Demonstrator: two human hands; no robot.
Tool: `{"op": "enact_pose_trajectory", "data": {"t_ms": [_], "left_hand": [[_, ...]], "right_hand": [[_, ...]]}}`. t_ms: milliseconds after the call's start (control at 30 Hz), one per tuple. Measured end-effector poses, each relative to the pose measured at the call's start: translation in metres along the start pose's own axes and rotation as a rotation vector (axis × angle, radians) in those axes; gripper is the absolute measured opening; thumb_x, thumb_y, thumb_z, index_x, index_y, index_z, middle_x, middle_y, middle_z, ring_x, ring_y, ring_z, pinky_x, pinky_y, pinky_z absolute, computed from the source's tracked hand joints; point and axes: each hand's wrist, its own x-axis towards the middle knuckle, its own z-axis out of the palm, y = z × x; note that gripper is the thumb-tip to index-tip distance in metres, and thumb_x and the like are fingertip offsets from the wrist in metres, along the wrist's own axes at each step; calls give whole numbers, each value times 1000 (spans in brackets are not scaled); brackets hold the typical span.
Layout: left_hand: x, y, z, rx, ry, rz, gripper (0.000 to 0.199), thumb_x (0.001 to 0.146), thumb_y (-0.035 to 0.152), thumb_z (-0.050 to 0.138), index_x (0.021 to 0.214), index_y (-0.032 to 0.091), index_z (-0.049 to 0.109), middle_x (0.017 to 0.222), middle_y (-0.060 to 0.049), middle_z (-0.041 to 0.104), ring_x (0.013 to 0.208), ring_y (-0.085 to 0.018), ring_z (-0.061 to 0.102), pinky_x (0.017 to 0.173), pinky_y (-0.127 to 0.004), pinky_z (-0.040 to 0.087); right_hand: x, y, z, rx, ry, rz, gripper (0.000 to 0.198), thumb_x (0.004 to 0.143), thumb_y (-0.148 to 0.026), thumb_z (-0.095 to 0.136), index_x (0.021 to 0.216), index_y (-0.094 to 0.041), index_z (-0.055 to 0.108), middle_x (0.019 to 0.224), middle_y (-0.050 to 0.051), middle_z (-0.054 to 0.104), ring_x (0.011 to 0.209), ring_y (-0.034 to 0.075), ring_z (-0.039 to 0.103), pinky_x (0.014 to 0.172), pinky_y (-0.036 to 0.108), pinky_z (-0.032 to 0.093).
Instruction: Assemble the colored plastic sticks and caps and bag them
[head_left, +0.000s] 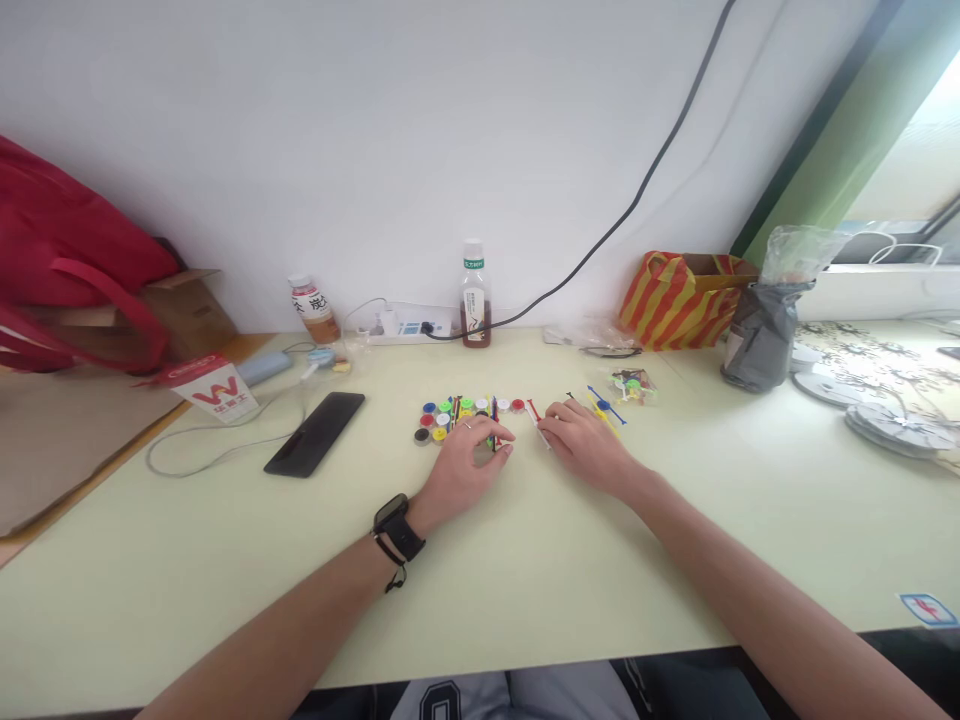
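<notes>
On the desk, small round coloured discs (429,421) lie in rows, with thin plastic sticks among them. My left hand (466,458) rests over the near right part of these rows. Its thumb and index finger curve towards each other with a gap between, and it hides some pieces. The bent fingers of my right hand (586,445) are on a thin white plastic stick (543,436), beside a red stick (532,411). Right of that hand lie blue and yellow sticks (606,405), with a clear bag of small coloured parts (631,386) behind them.
A black phone (315,434), a cable and a red-and-white box (214,390) lie left. Two drink bottles (474,300) (313,312) and a power strip (412,322) stand by the wall. A striped bag (679,300) and dark grey bag (761,335) are right.
</notes>
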Motion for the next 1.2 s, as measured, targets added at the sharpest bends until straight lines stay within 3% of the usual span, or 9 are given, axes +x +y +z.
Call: {"op": "enact_pose_trajectory", "data": {"t_ms": [100,300,700,833,1000,1200], "left_hand": [[0,0,0,-1,2,3,10,93,22,64,97,26,72,103,-4,73,106,-26,64,97,-43,48],[-1,1,-1,6,-1,-5,10,93,22,63,96,25,72,103,-3,72,105,-25,64,98,-43,47],[1,3,-2,3,-14,12,10,93,19,63,91,25,71,100,-3,73,104,-25,64,97,-42,47],[0,3,-2,19,-11,22,10,94,19,62,92,24,71,101,-3,73,105,-24,64,99,-42,47],[-1,3,-2,66,-15,36,12,95,19,61,98,24,72,103,-3,74,107,-25,61,99,-43,47],[-3,1,-3,141,-57,74,16,95,19,61,106,26,71,107,-1,75,109,-26,55,99,-44,46]], "right_hand": [[0,3,1,1,3,7,25,103,-17,47,114,-22,69,107,11,68,102,26,56,87,38,44],[1,3,4,52,3,2,24,102,-12,47,101,-21,69,101,9,68,98,25,57,85,37,44],[2,-1,-2,87,17,-23,21,102,-11,46,95,-20,64,100,9,67,96,24,56,83,36,44],[3,-4,-4,147,95,-72,19,103,-12,44,97,-21,60,103,9,67,98,25,55,88,38,45],[2,-9,-10,219,225,-84,15,103,-14,42,102,-22,54,116,12,66,116,29,53,98,45,43],[0,-10,-9,337,214,116,13,105,-19,36,102,-23,48,94,8,63,86,24,57,78,37,45]]}}
